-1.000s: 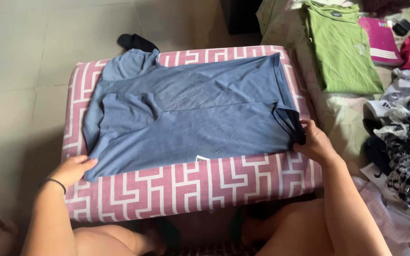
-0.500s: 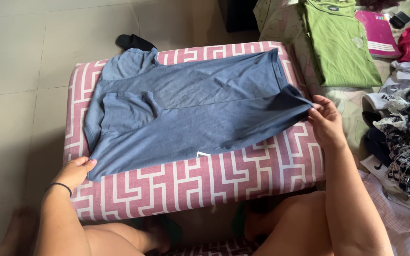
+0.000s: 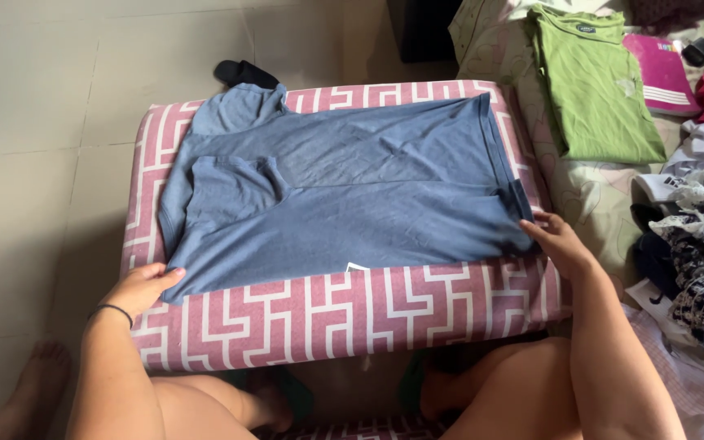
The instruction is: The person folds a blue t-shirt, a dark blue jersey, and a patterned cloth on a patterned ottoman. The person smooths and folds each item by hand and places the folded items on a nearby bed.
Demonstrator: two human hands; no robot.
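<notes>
Head view: blue T-shirt [image 3: 344, 195] lies with its long axis nine-to-three; left hand [image 3: 142, 287] pinches its seven-o'clock corner, right hand [image 3: 560, 240] rests flat, fingers together, at four.

A home, most likely a bedroom: pale tiled floor [image 3: 34, 122], a padded ottoman [image 3: 352, 314] in pink-and-white maze print used as a folding surface, and beside it a bed with a patterned sheet [image 3: 592, 191] strewn with laundry, including a folded green shirt [image 3: 596, 90] and a heap of dark clothes [image 3: 698, 244]
</notes>
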